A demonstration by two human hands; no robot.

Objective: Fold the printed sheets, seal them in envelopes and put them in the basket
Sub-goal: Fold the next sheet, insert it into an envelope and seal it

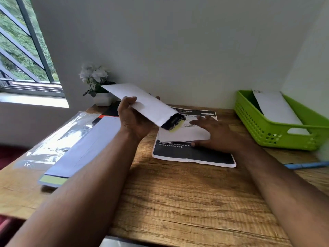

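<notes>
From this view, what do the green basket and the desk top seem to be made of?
Green basket: probably moulded plastic, slightly glossy, with perforated walls and a cut-out handle. Desk top: wood or a wood-look laminate, matte, with brown grain streaks; which of the two cannot be told.

White envelope [142, 104] with yellow-green strip at its mouth; black-and-white printed sheets [194, 154]; lime-green perforated basket [277, 134] (white envelope inside); brown wood-grain table [178, 202]; blue pen [306, 165]; white flowers [94, 73].
</notes>
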